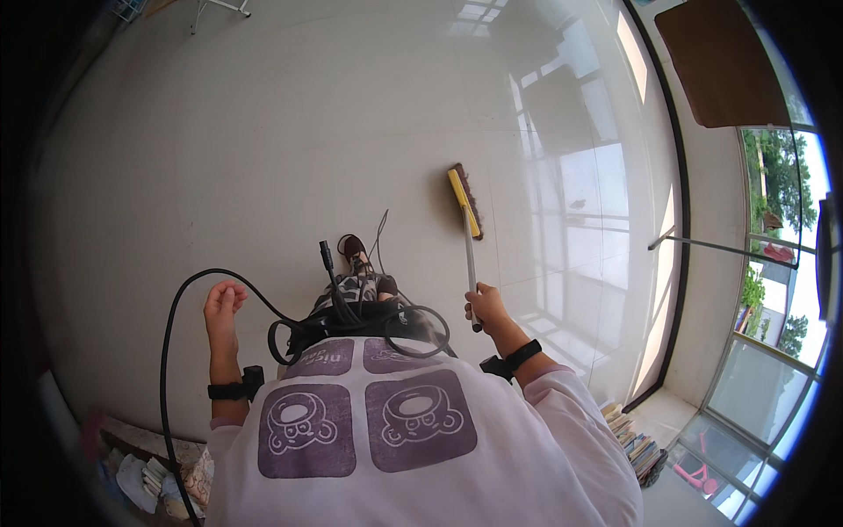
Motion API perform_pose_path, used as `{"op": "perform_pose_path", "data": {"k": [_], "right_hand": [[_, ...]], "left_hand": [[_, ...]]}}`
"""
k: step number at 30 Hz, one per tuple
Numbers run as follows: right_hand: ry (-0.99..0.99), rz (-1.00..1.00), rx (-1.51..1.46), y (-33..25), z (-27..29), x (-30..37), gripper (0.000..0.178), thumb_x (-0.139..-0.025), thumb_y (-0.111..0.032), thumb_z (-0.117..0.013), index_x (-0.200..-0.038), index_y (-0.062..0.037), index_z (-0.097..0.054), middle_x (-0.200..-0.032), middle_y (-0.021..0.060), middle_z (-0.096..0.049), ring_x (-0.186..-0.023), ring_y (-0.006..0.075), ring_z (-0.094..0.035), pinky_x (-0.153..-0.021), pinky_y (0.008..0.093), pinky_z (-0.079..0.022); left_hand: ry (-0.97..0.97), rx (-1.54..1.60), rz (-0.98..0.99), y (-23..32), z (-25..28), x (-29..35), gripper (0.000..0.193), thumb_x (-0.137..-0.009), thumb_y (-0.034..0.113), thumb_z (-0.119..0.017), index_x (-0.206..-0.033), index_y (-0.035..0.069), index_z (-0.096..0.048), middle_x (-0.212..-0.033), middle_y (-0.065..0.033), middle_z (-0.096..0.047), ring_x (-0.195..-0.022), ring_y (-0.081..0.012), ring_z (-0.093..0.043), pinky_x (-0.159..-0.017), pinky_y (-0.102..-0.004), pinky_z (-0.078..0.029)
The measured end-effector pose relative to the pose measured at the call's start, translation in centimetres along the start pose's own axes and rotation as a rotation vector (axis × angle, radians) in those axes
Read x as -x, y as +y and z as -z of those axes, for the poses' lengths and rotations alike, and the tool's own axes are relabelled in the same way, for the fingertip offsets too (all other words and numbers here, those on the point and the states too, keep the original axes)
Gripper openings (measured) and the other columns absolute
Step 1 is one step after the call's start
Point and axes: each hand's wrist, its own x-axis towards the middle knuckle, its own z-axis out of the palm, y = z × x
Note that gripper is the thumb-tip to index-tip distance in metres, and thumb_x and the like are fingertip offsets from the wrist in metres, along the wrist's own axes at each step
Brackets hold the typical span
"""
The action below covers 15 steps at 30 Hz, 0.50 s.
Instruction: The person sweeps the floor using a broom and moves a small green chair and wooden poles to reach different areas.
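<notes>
Pale shirt (413, 479) foremost, right hand (486, 306) clasped the broom (470, 250) near its top, apparently for reach toward the floor's (263, 158) right edge, while left hand (225, 301) curled loosely, seemingly empty.

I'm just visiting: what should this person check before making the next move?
1. Right grip around the broom handle: ok.
2. Left grip free: ok, nothing visible in it.
3. Thin cord well away from the shoes: not ok, it trails beside them.
4. Black plug connected: not ok, its end sticks out free.
5. Bristles pressing on the floor: cannot tell.
</notes>
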Motion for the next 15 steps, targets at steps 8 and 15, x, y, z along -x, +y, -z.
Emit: {"op": "perform_pose_path", "data": {"k": [8, 15], "right_hand": [[-0.618, -0.031, 0.046, -9.7, -14.6, 0.4, 0.032, -0.081, -0.008, -0.056, -0.111, 0.0022, -0.052, -0.064, 0.0044, -0.051, -0.045, 0.0121, -0.047, -0.039, 0.0254, -0.038], [-0.82, 0.202, 0.092, -11.9, -15.0, 1.5, 0.05, -0.082, -0.009, -0.056, -0.128, 0.0028, -0.041, -0.067, 0.0055, -0.054, -0.047, 0.0108, -0.048, -0.04, 0.0239, -0.038]], "left_hand": [[-0.019, -0.005, 0.006, 0.0, 0.5, 0.5, 0.013, -0.091, 0.013, -0.047, -0.096, 0.004, -0.056, -0.086, -0.0033, -0.06, -0.077, -0.0107, -0.057, -0.074, -0.0239, -0.044], [0.127, -0.013, -0.071, 0.3, 3.8, 0.8, 0.014, -0.092, 0.014, -0.046, -0.097, 0.005, -0.056, -0.087, -0.0034, -0.061, -0.078, -0.0109, -0.057, -0.073, -0.0239, -0.044]]}}
